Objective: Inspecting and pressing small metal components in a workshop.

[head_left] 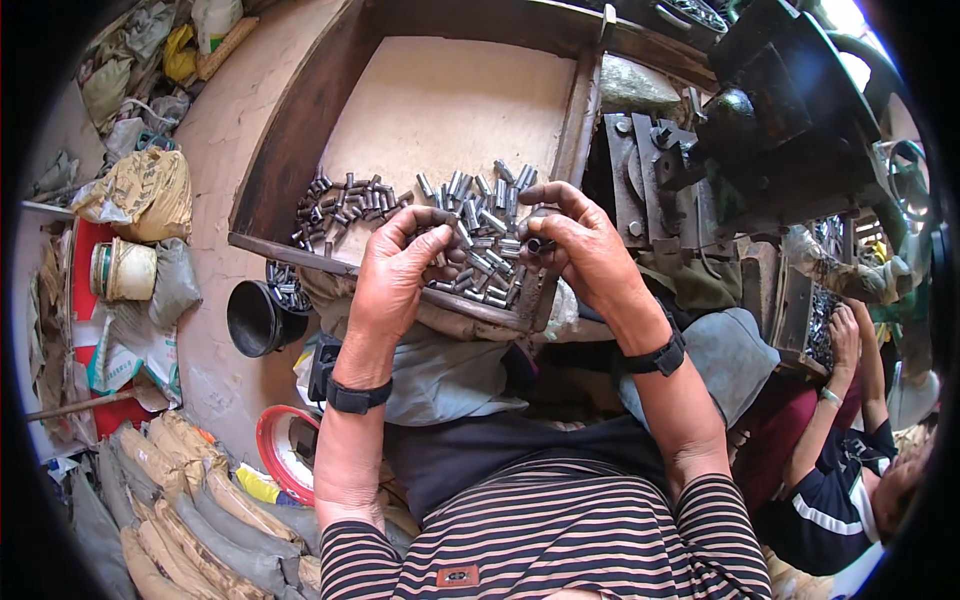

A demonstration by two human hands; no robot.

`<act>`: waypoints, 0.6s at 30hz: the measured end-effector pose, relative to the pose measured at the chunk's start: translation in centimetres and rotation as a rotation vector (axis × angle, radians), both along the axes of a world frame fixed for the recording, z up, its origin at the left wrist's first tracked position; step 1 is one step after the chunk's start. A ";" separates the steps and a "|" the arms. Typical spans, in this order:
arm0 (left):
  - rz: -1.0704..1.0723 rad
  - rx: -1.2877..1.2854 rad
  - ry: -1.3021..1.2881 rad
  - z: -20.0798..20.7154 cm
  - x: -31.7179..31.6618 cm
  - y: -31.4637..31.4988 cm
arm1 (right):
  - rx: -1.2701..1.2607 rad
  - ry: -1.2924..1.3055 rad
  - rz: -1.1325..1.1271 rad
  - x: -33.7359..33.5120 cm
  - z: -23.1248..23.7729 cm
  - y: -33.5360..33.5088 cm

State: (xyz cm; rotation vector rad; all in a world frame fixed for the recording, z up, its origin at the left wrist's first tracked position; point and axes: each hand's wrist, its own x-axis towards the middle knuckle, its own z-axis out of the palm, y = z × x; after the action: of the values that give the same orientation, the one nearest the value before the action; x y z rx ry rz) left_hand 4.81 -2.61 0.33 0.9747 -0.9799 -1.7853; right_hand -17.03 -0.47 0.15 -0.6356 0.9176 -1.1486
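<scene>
A wooden tray [450, 105] with dark raised sides lies in front of me. Short dark metal sleeves [352, 203] are heaped at its near left. Shinier silver sleeves [484, 262] lie scattered between and beyond my hands. My left hand [402, 258] is closed in a pinch over the near edge of the tray; whatever its blackened fingertips hold is hidden among the sleeves behind. Over the near right corner, my right hand [575, 240] grips a short dark metal sleeve [538, 246] between thumb and curled fingers, its round open end showing.
Heavy dark machinery [765, 110] stands at the right. A co-worker's hand [846, 335] reaches into a box of small metal parts [820, 330]. Left of my legs are a black bucket [258, 322] and a red-rimmed tub [275, 450]. Stacked sacks [200, 500] fill the lower left.
</scene>
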 end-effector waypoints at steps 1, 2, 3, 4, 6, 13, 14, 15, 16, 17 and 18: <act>0.015 0.009 0.014 0.2 -0.1 0.3 | 0.009 -0.006 0.005 0.2 0.1 0.1; 0.011 0.020 0.021 -0.1 0.0 0.3 | 0.014 0.002 0.002 0.4 0.0 0.0; 0.020 0.022 0.027 -0.4 0.3 0.2 | 0.019 0.009 0.000 0.4 -0.3 -0.1; 0.024 0.024 0.037 -0.8 0.4 0.0 | 0.025 0.019 -0.008 0.2 -0.6 -0.1; 0.054 0.035 0.041 -1.1 0.6 -0.2 | 0.018 -0.004 -0.025 -0.4 -0.8 -0.5; 0.076 0.081 0.086 -1.0 -0.1 0.7 | 0.013 -0.058 -0.026 0.3 -0.2 0.1; 0.099 0.089 0.093 -1.0 -0.4 0.9 | 0.005 -0.059 -0.007 0.2 -0.3 0.2; 0.095 0.091 0.109 -0.9 -0.6 1.2 | -0.011 -0.045 0.009 0.2 -0.1 0.4; 0.087 0.093 0.125 -0.8 -0.9 1.4 | -0.028 -0.032 0.023 0.1 0.3 0.7; 0.080 0.094 0.141 -0.7 -1.2 1.7 | -0.045 -0.018 0.036 0.1 0.5 1.0; 0.052 0.098 0.146 -0.6 -1.4 1.8 | -0.090 -0.013 0.031 0.0 0.2 1.3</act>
State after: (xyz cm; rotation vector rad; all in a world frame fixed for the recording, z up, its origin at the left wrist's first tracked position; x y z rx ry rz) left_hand 3.45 -0.78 -0.31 0.9078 -0.7753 -1.8469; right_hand -17.01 0.83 0.31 -0.7120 0.8458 -1.1697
